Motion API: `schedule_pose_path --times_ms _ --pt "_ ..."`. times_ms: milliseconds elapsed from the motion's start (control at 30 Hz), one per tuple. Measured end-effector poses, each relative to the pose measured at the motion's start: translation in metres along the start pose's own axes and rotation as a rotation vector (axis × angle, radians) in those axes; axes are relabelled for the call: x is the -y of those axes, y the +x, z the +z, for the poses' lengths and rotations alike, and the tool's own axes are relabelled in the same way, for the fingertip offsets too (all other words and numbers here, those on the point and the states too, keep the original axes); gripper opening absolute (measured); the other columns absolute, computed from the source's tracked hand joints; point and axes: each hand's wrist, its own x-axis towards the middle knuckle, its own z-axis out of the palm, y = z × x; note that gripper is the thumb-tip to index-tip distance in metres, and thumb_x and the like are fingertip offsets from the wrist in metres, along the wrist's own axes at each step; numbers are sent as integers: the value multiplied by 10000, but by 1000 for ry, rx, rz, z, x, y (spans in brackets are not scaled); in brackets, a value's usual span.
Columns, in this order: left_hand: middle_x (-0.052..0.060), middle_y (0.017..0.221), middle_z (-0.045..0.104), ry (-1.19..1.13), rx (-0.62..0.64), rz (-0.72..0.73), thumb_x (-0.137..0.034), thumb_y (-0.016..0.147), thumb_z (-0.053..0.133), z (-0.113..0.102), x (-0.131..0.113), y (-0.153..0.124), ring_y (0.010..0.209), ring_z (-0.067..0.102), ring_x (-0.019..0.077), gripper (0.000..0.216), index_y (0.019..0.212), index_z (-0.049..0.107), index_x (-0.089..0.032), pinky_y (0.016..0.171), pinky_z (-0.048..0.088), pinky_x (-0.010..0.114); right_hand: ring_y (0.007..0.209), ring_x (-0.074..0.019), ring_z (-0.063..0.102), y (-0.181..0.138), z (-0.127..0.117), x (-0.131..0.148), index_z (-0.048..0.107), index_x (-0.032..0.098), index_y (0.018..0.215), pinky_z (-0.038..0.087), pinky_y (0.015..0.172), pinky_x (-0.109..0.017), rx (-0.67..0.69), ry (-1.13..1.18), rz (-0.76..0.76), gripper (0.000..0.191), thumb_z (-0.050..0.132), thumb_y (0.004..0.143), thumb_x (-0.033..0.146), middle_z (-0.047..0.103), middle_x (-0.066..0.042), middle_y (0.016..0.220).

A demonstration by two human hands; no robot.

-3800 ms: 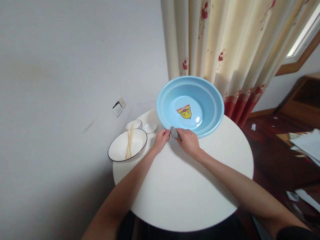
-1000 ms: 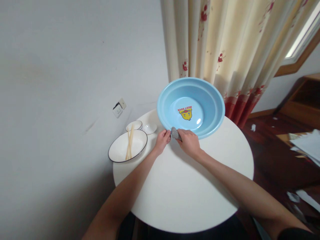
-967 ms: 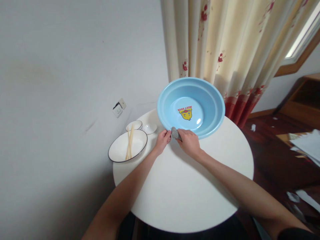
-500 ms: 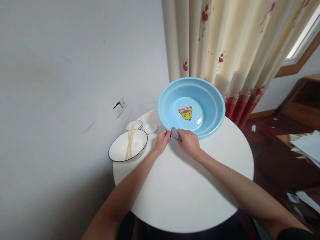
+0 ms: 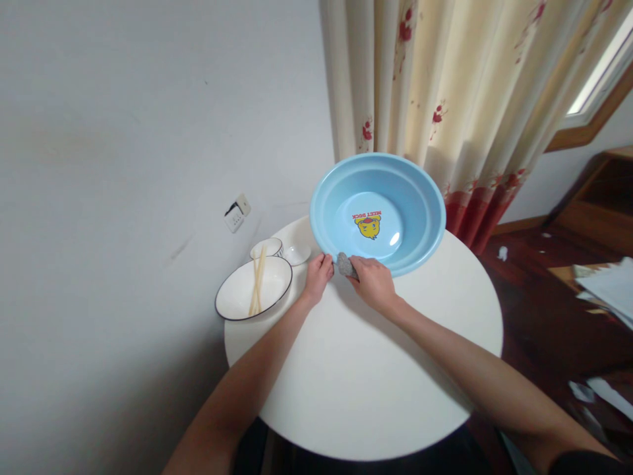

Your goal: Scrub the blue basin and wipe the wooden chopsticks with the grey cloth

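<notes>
A light blue plastic basin [image 5: 414, 247] with a yellow duck picture on its bottom stands at the back of the round white table. My left hand [image 5: 319, 274] is closed at the basin's near left rim, fingers pinched on its edge. In my right hand [image 5: 373, 280] is a bunched grey cloth [image 5: 345, 265], pressed against the near rim just right of the left hand. The right fingers partly hide the cloth.
Left on the table [image 5: 376, 396] stand a large white bowl [image 5: 232, 297] with pale chopsticks [image 5: 256, 284] across it, a small bowl [image 5: 264, 249] and a white dish [image 5: 297, 255]. A wall is close on the left; a curtain [image 5: 386, 79] hangs behind the basin.
My left hand has shifted slightly left along the basin's rim, away from the cloth. My right hand and the cloth have barely moved.
</notes>
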Motion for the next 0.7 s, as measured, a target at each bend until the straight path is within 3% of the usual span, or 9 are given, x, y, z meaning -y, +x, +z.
schedule_pose_path --times_ms 333,500,700 --pt "-58 493 410 82 55 3 -842 771 633 1 2 -4 455 334 71 674 648 460 -202 445 201 225 1050 -241 671 -2 3 -1 651 212 1191 423 884 -302 -30 12 -6 218 634 985 281 748 -83 1210" --pt "-83 519 398 66 98 -24 -781 737 730 2 -1 -7 457 324 58 639 715 462 -202 453 189 221 1040 -244 668 -2 4 -1 643 211 1224 424 882 -308 -30 1 -1 251 635 987 291 753 -76 1182" --pt "-85 515 383 87 105 -29 -792 737 718 1 0 -5 459 313 54 653 696 432 -207 456 187 221 1067 -241 668 -1 5 0 642 204 1251 428 909 -304 -29 5 -4 271 624 995 293 743 -86 1233"
